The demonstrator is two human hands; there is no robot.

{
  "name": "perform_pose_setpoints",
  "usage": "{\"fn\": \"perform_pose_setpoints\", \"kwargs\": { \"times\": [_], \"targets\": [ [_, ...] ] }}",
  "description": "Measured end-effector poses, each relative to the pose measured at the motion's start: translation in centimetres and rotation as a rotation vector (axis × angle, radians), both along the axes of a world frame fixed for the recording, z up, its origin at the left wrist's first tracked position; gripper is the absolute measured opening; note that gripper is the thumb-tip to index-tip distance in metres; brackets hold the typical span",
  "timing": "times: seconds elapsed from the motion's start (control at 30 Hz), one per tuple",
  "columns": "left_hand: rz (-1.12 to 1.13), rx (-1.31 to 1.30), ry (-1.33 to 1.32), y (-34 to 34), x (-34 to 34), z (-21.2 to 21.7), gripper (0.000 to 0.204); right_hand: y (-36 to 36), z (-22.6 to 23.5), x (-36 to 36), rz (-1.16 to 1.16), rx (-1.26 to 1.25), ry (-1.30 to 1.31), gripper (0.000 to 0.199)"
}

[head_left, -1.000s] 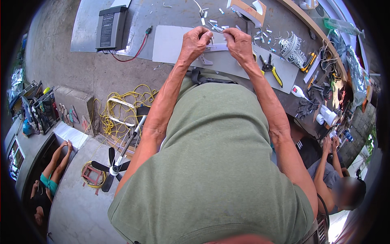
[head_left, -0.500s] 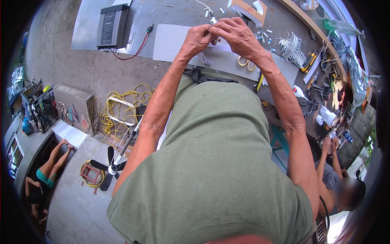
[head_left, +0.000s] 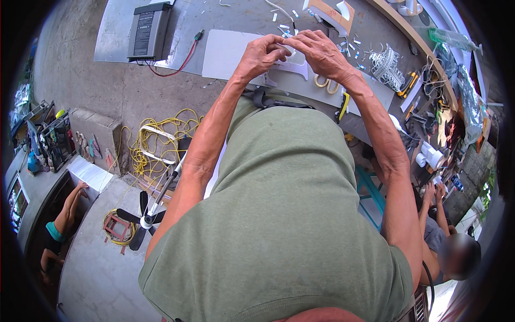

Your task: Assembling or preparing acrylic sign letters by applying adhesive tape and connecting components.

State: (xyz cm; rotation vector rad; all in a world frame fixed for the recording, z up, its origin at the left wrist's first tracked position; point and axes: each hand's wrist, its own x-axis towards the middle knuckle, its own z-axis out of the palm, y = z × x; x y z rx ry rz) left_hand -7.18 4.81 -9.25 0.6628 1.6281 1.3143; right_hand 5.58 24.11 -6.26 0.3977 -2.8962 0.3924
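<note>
Both hands meet over a pale sheet [head_left: 222, 51] on the metal table. The thumb and fingers of my left hand [head_left: 262, 56] are pinched together. My right hand [head_left: 324, 56] has its fingers bent in to the same spot. Whatever sits between the fingertips is too small and covered to name. Under the hands lie white cut-out shapes [head_left: 294, 68]. A white cable [head_left: 279, 7] with a dark end reaches down to just behind my fingers. Cream-handled scissors [head_left: 326, 85] lie below my right hand, with a yellow cutter knife [head_left: 344, 104] beside my right forearm.
A grey power supply box [head_left: 148, 33] with red and black leads [head_left: 188, 60] stands at the left. Small light modules, coiled white wire [head_left: 387, 67] and a bent cardboard piece [head_left: 335, 19] lie rightward. One person [head_left: 456, 256] sits at right; another [head_left: 59, 231] is at far left.
My fingertips have shifted slightly and my right hand has lowered a little, showing more of the white shapes beneath. The cable behind now hangs closer. The person at far left has moved.
</note>
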Motion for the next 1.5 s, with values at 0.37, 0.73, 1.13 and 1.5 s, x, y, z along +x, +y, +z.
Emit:
{"fn": "perform_pose_setpoints", "kwargs": {
  "times": [0.37, 0.73, 1.13, 1.5],
  "targets": [
    [-0.139, 0.091, 0.807, -1.8, 0.6, 1.2, 0.042, 0.4, -2.1, 0.3, 0.056, 0.037, -0.098, 0.038],
    [-0.074, 0.012, 0.926, -2.5, 1.8, 0.0, 0.029, -0.3, -0.5, 0.8, -0.023, -0.069, 0.031, 0.008],
    [0.071, 0.031, 0.979, -1.5, 3.3, -0.6, 0.011, -1.5, -1.7, 3.3, -0.125, -0.245, -0.060, 0.010],
    [0.130, 0.037, 0.933, -1.6, 3.6, -1.0, 0.011, -1.8, -1.9, 4.5, -0.315, -0.680, -0.289, 0.018]
  ]
}}
